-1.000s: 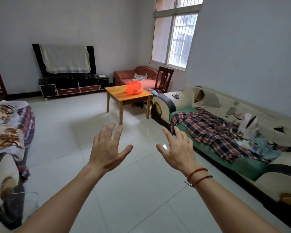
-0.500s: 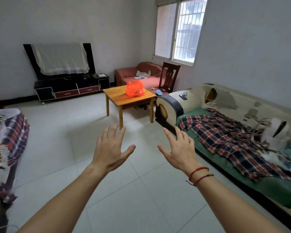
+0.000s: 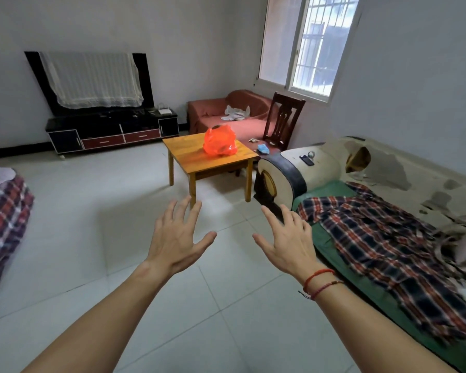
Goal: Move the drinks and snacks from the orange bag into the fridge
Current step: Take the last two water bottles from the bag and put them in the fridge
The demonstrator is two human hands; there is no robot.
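My left hand (image 3: 176, 239) and right hand (image 3: 289, 242) out in front over the floor, fingers spread, holding nothing; orange bag (image 3: 220, 141) far ahead on the wooden worktop (image 3: 197, 160); sofa (image 3: 334, 168) right.

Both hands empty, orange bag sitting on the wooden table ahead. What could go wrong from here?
The orange bag looks thin and bulging; lifted carelessly, it may tear or spill. The sofa armrest stands close beside the wooden table, an easy bump on approach. No fridge is in view, so the carry route is unknown.
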